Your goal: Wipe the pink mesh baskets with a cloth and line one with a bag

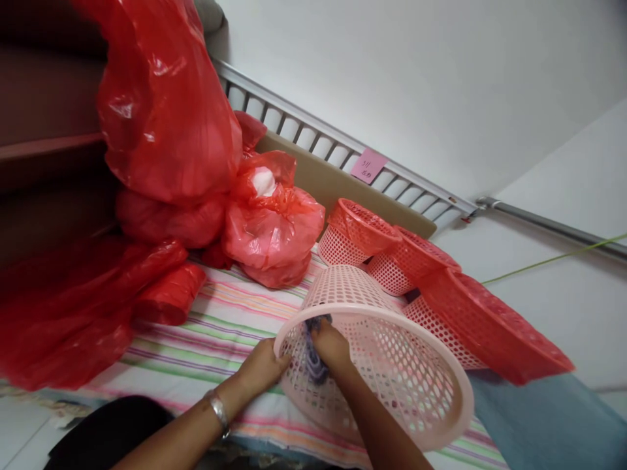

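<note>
A pink perforated plastic basket (416,365) lies on its side on the striped bed sheet, its wide mouth facing me. My left hand (264,369), with a silver bracelet at the wrist, grips the basket's rim at its left side. Reaching inside the mouth, my right hand (332,347) is closed on a bunched purple-grey cloth (315,359), which lies against the inner wall near the left rim. Part of the right hand's fingers is hidden behind the cloth and the hand itself.
Several similar baskets lined with red plastic bags (372,225) stand along the right. Filled red bags (274,225) sit at the back left. A roll of red bags (169,294) lies on the striped sheet (220,320). Behind runs a metal bed rail (308,134) with a pink note (369,165).
</note>
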Action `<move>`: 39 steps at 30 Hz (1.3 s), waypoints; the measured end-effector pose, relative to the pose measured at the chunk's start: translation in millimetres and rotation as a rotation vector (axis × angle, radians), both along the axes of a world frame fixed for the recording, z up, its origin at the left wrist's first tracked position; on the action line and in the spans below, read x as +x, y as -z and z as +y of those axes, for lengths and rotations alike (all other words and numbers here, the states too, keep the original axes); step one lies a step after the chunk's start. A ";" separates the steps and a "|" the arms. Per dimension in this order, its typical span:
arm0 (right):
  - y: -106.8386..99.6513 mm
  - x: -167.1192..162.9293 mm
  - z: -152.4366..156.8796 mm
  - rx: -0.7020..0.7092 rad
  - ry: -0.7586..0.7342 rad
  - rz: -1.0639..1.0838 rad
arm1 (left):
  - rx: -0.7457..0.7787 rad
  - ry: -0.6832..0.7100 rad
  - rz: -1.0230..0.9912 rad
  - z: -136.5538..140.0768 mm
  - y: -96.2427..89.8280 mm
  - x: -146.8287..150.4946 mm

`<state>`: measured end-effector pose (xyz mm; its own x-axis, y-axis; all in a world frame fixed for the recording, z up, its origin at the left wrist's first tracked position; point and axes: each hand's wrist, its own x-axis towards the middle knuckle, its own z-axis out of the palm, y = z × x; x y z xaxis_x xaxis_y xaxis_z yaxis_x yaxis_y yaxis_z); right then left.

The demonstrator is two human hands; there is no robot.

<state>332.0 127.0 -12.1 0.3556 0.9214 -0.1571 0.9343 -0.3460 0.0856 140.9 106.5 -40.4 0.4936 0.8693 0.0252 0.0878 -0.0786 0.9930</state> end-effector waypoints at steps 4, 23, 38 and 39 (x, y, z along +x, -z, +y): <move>1.2 25.6 36.4 0.044 0.031 -0.028 | 0.024 0.027 0.069 4.3 -7.3 -3.2; 11.0 -8.2 -15.8 0.030 0.019 0.062 | -0.005 -0.021 -0.018 13.8 0.7 -6.0; -0.2 -67.2 -87.8 0.048 -0.221 0.173 | 0.111 -0.050 0.083 12.2 -17.8 -27.2; -0.5 -62.7 -76.1 0.042 -0.191 0.142 | 0.114 -0.066 0.098 13.2 -17.7 -28.4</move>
<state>269.3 50.8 -11.5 0.1517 0.9765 -0.1530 0.9847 -0.1627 -0.0622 112.5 119.7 -22.7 0.4405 0.8942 0.0797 0.1926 -0.1809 0.9645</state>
